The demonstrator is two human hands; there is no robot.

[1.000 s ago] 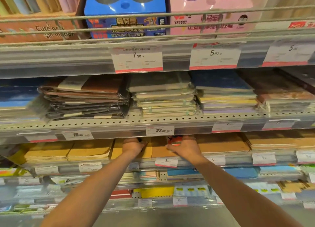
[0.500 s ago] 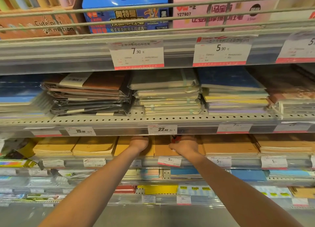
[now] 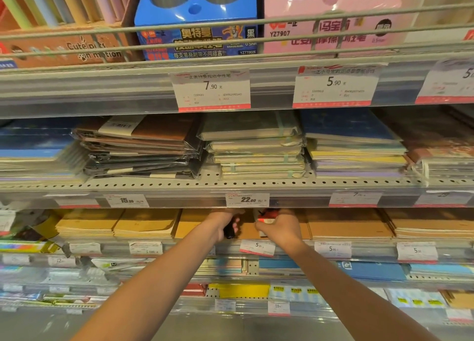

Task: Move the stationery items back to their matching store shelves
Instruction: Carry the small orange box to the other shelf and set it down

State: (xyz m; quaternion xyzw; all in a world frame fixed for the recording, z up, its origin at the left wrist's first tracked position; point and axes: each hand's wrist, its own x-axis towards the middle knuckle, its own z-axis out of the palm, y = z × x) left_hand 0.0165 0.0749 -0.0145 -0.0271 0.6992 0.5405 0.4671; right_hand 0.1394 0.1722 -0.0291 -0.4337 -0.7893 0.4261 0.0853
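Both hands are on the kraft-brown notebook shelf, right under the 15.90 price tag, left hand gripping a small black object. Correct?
Not quite: the head view shows the white 22.00 price tag above them, not 15.90. Otherwise right: the left hand and right hand are at the kraft-brown notebook stacks, the left gripping a small black object.

Both bare hands reach into the kraft-brown notebook shelf [image 3: 346, 225], the left hand [image 3: 223, 225] gripping a small black object [image 3: 230, 230], the right hand [image 3: 282, 229] holding a red-and-white packet [image 3: 266, 216].
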